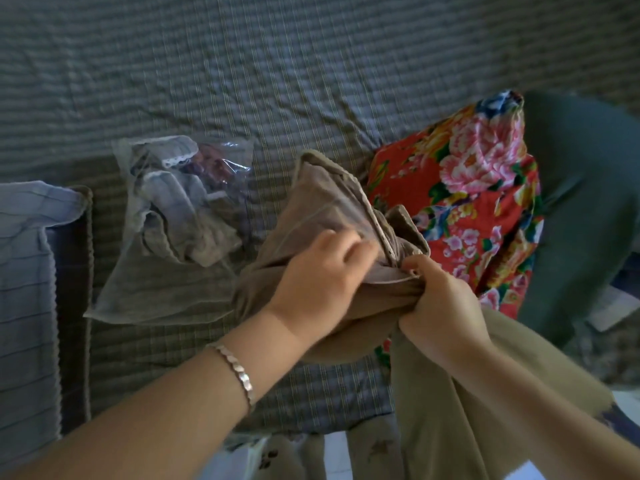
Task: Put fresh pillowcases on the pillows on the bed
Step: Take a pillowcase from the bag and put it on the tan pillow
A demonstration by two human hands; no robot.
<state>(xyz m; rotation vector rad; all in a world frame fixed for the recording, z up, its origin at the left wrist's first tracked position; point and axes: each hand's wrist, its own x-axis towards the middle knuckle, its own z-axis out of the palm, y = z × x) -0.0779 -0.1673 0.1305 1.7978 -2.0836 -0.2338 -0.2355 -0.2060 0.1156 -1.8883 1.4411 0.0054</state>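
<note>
A taupe pillowcase [332,206] with a lace-trimmed edge lies bunched in front of me on the checked grey bed [242,64]. My left hand [318,282], a bracelet on its wrist, rests on top of the cloth with its fingers curled into the folds. My right hand [440,306] grips a gathered bunch of the same pillowcase at its lace edge, and more taupe cloth hangs down below it. A pillow in a red floral cover [478,202] lies just right of the pillowcase.
A clear plastic bag [180,188] holding folded bedding lies left of the pillowcase. A blue striped pillow [27,289] sits at the left edge. A dark green cloth [585,202] lies right of the floral pillow. The bed's near edge runs along the bottom.
</note>
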